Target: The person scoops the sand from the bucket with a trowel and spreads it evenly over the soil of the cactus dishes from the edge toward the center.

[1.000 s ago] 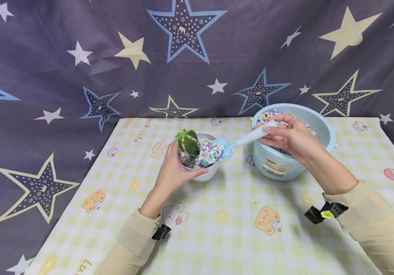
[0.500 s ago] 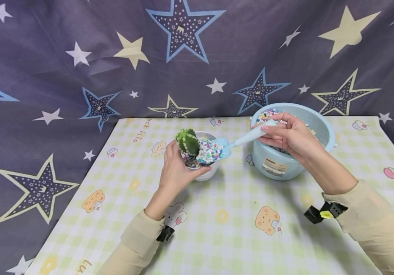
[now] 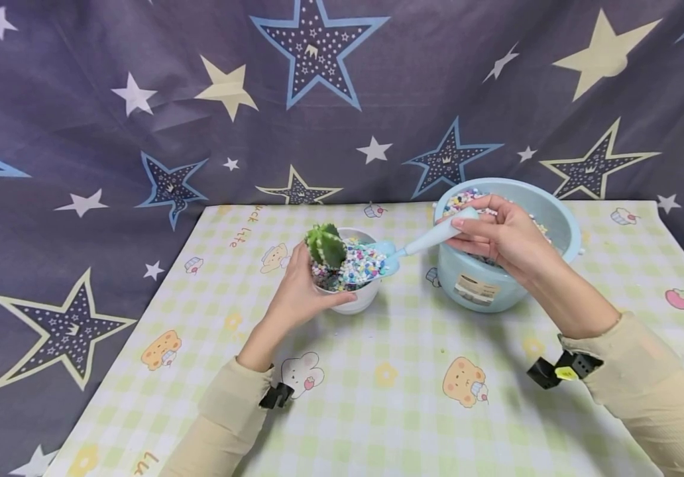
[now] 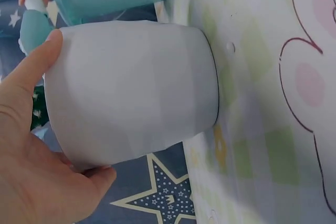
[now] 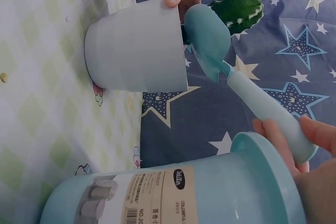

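Left hand wraps the small white plastic pot on the checked tablecloth | right hand pinches the pale blue plastic trowel, blade over the rim beside the green cactus | I tip slowly so the coloured gravel lands inside.

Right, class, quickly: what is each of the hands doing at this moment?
Left hand: grips the white pot, fingers and thumb curled round it.
Right hand: holds the blue trowel by its handle, blade over the pot.
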`<state>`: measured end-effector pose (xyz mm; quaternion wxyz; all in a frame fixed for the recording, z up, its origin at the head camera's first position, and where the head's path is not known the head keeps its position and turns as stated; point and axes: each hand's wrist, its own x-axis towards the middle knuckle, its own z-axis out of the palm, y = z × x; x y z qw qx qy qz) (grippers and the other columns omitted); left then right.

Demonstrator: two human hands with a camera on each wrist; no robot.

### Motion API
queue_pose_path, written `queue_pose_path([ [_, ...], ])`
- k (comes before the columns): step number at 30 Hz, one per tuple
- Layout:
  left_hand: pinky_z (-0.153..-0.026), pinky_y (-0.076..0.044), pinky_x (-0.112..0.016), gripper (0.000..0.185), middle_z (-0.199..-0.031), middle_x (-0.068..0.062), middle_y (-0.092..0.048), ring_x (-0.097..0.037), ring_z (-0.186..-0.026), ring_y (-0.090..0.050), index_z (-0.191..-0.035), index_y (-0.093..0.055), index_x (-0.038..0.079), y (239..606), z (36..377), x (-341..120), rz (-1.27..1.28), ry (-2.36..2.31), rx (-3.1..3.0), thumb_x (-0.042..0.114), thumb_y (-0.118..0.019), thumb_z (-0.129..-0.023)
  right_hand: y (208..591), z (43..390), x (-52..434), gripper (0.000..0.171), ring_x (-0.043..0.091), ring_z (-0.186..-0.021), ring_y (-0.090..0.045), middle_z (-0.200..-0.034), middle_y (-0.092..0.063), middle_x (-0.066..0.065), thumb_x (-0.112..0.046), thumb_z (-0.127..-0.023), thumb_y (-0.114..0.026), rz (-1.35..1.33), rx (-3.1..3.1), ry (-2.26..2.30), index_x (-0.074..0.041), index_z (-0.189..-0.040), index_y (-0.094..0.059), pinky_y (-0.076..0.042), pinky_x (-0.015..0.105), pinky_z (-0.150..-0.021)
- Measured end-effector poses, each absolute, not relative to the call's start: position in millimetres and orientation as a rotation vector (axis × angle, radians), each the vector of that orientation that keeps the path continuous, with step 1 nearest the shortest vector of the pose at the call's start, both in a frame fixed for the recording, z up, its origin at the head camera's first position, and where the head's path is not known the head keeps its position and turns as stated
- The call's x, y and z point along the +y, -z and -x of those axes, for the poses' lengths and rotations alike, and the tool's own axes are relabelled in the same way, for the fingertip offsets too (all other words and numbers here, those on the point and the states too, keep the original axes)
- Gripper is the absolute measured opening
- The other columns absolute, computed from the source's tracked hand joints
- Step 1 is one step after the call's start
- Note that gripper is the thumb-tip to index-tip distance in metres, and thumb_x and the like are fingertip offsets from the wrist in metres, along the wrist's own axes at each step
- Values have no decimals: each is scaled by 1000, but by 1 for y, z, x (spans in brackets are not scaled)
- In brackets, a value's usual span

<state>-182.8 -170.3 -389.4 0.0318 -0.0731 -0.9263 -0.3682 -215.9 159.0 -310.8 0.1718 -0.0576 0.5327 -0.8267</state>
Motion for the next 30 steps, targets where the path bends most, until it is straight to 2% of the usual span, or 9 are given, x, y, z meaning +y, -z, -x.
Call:
queue_pose_path([
  [9,-123,-29,-49,130,-162,-18,-21,-35,-150,-26,-158,-12,3,389,178,-160,112,1005,-2853,56,-88,-66,308,213,158,26,17,-88,-76,-90,-78,9,6,-92,-63,212,1569,2346,0,-111,-46,-62,32,-81],
  [18,-123,-29,-52,132,-165,-17,-15,-35,-153,-18,-159,-8,5,389,175,-156,55,1017,-2869,58,-86,-67,305,211,156,24,17,-87,-77,-89,-78,9,6,-92,-64,211,1587,2353,0,-107,-46,-62,31,-80],
  [26,-122,-26,-57,126,-164,-16,-18,-38,-150,-27,-160,-9,11,389,180,-173,205,1167,-2846,44,-90,-69,306,210,157,31,17,-88,-76,-91,-77,8,5,-90,-67,222,1627,2338,1,-111,-44,-62,30,-81],
  [30,-122,-26,-58,125,-164,-15,-20,-39,-150,-27,-161,-9,14,390,181,-178,220,1201,-2847,42,-90,-70,305,210,156,34,17,-89,-76,-92,-77,7,4,-90,-68,231,1641,2331,1,-112,-42,-62,30,-81],
])
